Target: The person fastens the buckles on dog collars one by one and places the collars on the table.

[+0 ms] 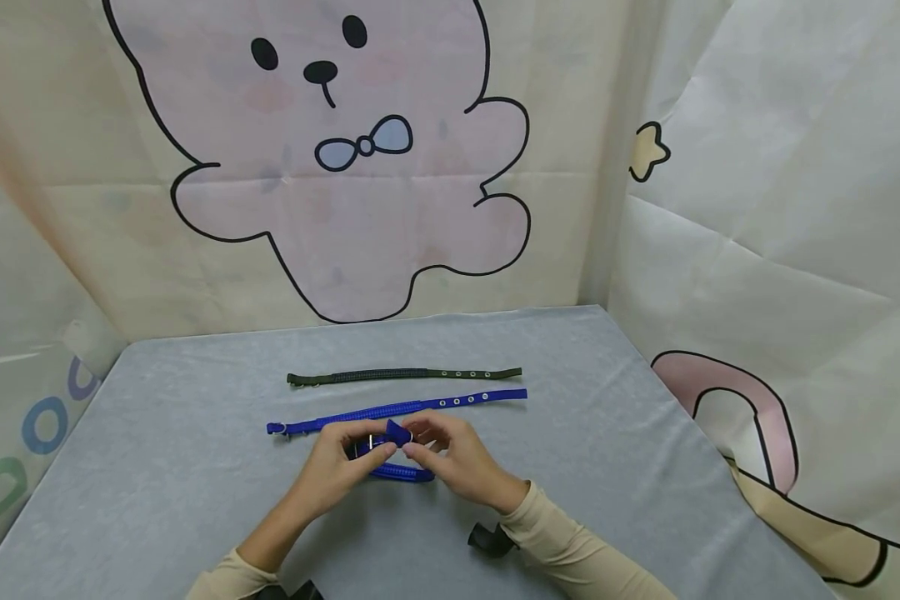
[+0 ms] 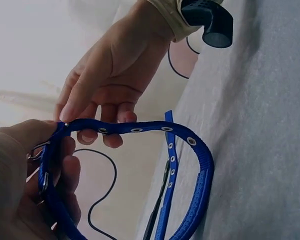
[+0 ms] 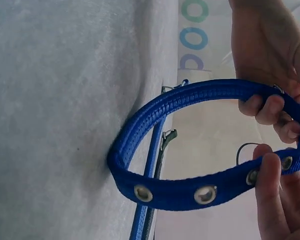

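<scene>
Since its two ends are lying close together, I am seeing the held strap (image 1: 401, 472) forming a loop over the middle of the bench (image 1: 180, 467); whether its low side is touching down, I am not able to tell. I am judging that it is being bent like this so that the eyelets (image 3: 205, 195) are sitting round near the metalwork (image 1: 371, 442), within reach of both sides.

My left grip (image 1: 337, 467) is holding the metalwork end, thumb on one face and curled fingers supporting the other, so I am taking it as the steadying side. My right grip (image 1: 461, 458) is pinching the eyelet end between thumb and finger, probably because a light pinch is giving finer steering; in the left wrist view, its spare fingers are hanging loose just under the strap. Both grips are standing narrow, closing down to about the strap's thickness. The thumbs are lying very near each other, and I am not managing to tell if they are touching.

Beyond, the blue strap (image 1: 390, 410) and the green strap (image 1: 382, 375) are lying straightened out, the green one farther off, presumably leaving the near side for handling.
</scene>
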{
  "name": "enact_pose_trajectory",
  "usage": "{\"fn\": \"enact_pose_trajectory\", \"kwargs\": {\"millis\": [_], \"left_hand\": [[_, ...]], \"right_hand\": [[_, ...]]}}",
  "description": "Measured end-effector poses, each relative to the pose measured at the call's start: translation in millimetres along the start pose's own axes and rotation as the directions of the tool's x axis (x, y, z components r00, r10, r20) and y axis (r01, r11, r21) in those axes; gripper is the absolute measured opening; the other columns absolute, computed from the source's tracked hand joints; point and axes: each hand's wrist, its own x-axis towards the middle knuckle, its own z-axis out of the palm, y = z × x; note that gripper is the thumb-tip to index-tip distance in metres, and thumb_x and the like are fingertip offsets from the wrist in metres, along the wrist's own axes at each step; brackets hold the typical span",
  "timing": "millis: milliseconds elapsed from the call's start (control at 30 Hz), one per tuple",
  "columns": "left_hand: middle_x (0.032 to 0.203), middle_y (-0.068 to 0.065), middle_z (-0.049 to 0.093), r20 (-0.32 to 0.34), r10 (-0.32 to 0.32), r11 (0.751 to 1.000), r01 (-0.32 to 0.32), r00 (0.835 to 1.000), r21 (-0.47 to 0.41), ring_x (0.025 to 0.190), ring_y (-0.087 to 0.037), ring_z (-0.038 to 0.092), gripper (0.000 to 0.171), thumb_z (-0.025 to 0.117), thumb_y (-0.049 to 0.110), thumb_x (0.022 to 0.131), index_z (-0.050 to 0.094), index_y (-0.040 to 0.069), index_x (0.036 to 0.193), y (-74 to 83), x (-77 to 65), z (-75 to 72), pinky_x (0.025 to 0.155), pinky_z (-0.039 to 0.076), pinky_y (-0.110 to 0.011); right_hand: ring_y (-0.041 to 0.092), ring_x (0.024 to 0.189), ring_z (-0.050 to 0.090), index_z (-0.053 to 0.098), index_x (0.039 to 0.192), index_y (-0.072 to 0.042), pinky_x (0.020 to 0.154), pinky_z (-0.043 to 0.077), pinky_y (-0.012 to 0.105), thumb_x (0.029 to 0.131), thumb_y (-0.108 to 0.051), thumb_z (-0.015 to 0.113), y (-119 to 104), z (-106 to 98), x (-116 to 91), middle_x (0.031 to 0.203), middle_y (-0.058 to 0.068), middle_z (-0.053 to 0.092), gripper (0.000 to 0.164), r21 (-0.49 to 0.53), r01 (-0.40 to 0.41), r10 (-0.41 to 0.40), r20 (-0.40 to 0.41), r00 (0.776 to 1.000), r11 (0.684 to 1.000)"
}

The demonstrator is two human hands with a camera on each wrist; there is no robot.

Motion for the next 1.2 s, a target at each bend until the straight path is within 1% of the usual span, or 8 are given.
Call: {"fn": "enact_pose_trajectory", "kwargs": {"millis": [133, 200, 367, 433, 567, 800, 1000, 1200], "left_hand": [[0.110, -0.010, 0.075, 0.038, -0.019, 1.000, 0.019, 0.999, 0.008, 0.080, -0.007, 0.062, 0.028, 0.077, 0.017, 0.091, 0.075, 0.009, 0.118, 1.4, 0.6, -0.2, 0.067, 0.056, -0.024], [0.104, -0.008, 0.074, 0.050, -0.022, 0.999, 0.021, 0.999, 0.023, 0.078, -0.006, 0.061, 0.029, 0.078, 0.017, 0.090, 0.074, 0.010, 0.118, 2.0, 0.5, 0.8, 0.065, 0.055, -0.023], [0.079, 0.002, 0.061, 0.067, 0.020, 0.999, -0.023, 0.998, 0.041, 0.067, -0.002, 0.052, 0.015, 0.078, 0.013, 0.089, 0.074, 0.013, 0.104, 3.1, -0.3, 4.2, 0.057, 0.047, -0.021], [0.074, 0.004, 0.057, 0.059, 0.034, 0.999, -0.037, 0.998, 0.040, 0.064, -0.002, 0.050, 0.011, 0.078, 0.010, 0.089, 0.073, 0.014, 0.098, 3.6, -0.4, 5.7, 0.055, 0.045, -0.021], [0.072, 0.005, 0.058, 0.010, 0.022, 0.999, -0.022, 1.000, 0.035, 0.062, -0.001, 0.050, 0.012, 0.078, 0.007, 0.087, 0.074, 0.014, 0.096, 5.8, -0.9, 8.5, 0.053, 0.046, -0.022], [0.083, -0.004, 0.072, -0.061, -0.048, 0.999, 0.049, 0.997, 0.021, 0.066, -0.004, 0.059, 0.017, 0.081, 0.010, 0.086, 0.076, 0.009, 0.102, 8.6, -2.5, 12.5, 0.057, 0.052, -0.023], [0.083, -0.008, 0.071, -0.073, -0.064, 0.998, 0.066, 0.995, 0.013, 0.065, -0.004, 0.057, 0.023, 0.081, 0.013, 0.086, 0.075, 0.004, 0.106, 9.6, -3.4, 12.4, 0.056, 0.051, -0.022], [0.076, -0.003, 0.065, -0.079, -0.051, 0.998, 0.053, 0.996, 0.018, 0.061, -0.003, 0.052, 0.021, 0.081, 0.015, 0.087, 0.076, 0.007, 0.105, 11.2, -2.9, 12.0, 0.053, 0.046, -0.020]], "right_hand": [[0.014, 0.089, 0.071, 0.065, 0.123, -0.008, 0.070, 0.058, 0.025, 0.100, -0.016, 0.064, -1, -1, 0, 0.105, 0.014, 0.072, 0.024, 0.016, -0.021, 0.021, -0.017, 1.000, 1.000], [0.013, 0.088, 0.070, 0.066, 0.120, -0.009, 0.070, 0.058, 0.025, 0.099, -0.016, 0.065, -2, -1, 0, 0.106, 0.014, 0.072, 0.022, 0.019, -0.025, 0.026, -0.030, 0.999, 1.000], [0.010, 0.091, 0.067, 0.069, 0.113, -0.011, 0.071, 0.057, 0.024, 0.097, -0.020, 0.069, -3, -2, 0, 0.105, 0.010, 0.074, 0.018, -0.007, -0.031, 0.030, -0.063, 0.998, 0.999], [0.010, 0.092, 0.067, 0.070, 0.112, -0.012, 0.071, 0.057, 0.024, 0.097, -0.021, 0.070, -3, -2, 0, 0.105, 0.009, 0.074, 0.018, -0.012, -0.022, 0.021, -0.069, 0.997, 1.000], [0.010, 0.093, 0.068, 0.072, 0.111, -0.011, 0.069, 0.058, 0.025, 0.097, -0.018, 0.070, -3, -1, 0, 0.105, 0.009, 0.074, 0.016, -0.021, 0.006, -0.008, -0.082, 0.997, 1.000], [0.010, 0.093, 0.068, 0.073, 0.112, -0.011, 0.068, 0.059, 0.026, 0.097, -0.018, 0.070, -3, 0, -1, 0.107, 0.009, 0.073, 0.017, -0.012, 0.017, -0.018, -0.103, 0.995, 1.000], [0.011, 0.094, 0.067, 0.073, 0.111, -0.011, 0.069, 0.059, 0.026, 0.095, -0.016, 0.071, -5, 0, -1, 0.106, 0.008, 0.073, 0.016, -0.010, 0.043, -0.044, -0.110, 0.993, 0.999], [0.011, 0.095, 0.064, 0.073, 0.110, -0.012, 0.070, 0.059, 0.026, 0.095, -0.015, 0.072, -5, 1, -2, 0.111, 0.007, 0.071, 0.015, -0.018, 0.069, -0.071, -0.133, 0.989, 0.997]]}}
